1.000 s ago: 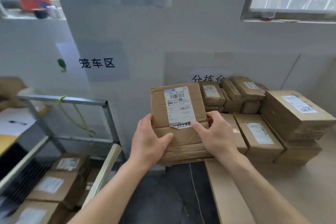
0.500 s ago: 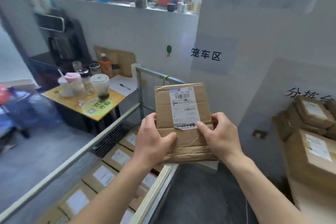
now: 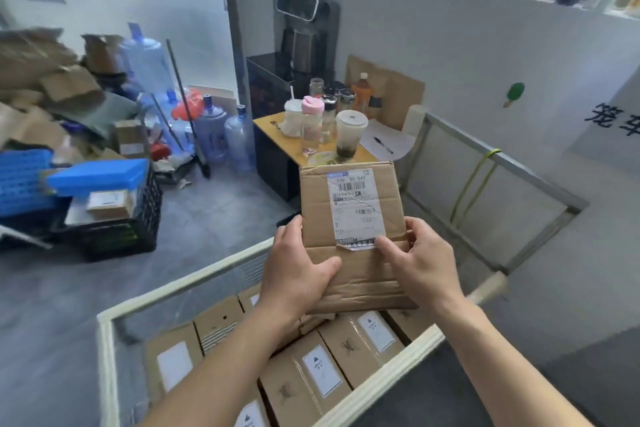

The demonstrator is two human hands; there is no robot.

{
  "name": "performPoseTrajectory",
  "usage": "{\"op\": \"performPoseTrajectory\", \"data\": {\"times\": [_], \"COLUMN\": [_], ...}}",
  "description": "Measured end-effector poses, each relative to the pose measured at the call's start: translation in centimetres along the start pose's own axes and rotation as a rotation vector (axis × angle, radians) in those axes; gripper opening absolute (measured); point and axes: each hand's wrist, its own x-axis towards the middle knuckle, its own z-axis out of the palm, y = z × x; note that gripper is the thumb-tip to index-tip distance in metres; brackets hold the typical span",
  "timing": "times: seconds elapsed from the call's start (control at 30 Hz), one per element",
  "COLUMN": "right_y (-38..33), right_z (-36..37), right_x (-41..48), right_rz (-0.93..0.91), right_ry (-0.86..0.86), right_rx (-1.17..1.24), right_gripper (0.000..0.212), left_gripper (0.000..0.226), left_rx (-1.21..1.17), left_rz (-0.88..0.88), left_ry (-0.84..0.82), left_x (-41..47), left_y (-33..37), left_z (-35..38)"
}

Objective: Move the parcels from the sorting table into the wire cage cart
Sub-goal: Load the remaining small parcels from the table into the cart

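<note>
My fingers (image 3: 393, 250) and thumbs pinch the lower half of a creased cardboard parcel (image 3: 349, 204), left hand (image 3: 298, 274) and right hand (image 3: 424, 263) at either side, holding it upright above the wire cage cart (image 3: 180, 288) and its stacked parcels (image 3: 322, 374). Released from this height, I judge, it could land on edge, topple across the rows or dent the boxes beneath
</note>
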Motion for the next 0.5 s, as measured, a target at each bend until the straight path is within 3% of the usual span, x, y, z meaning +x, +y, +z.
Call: {"op": "performPoseTrajectory", "data": {"times": [0.27, 0.5], "right_y": [0.5, 6.2], "right_z": [10.1, 17.2], "right_x": [1.0, 0.0], "right_rz": [-0.058, -0.049], "right_ry": [-0.317, -0.571], "right_rx": [-0.002, -0.063], "right_gripper": [0.041, 0.030], "left_gripper": [0.088, 0.094], "left_rx": [0.074, 0.102], "left_rz": [-0.273, -0.539], "left_ry": [0.091, 0.107], "left_x": [-1.5, -4.3], "left_y": [-8.0, -14.9], "left_z": [-1.5, 2.2]}}
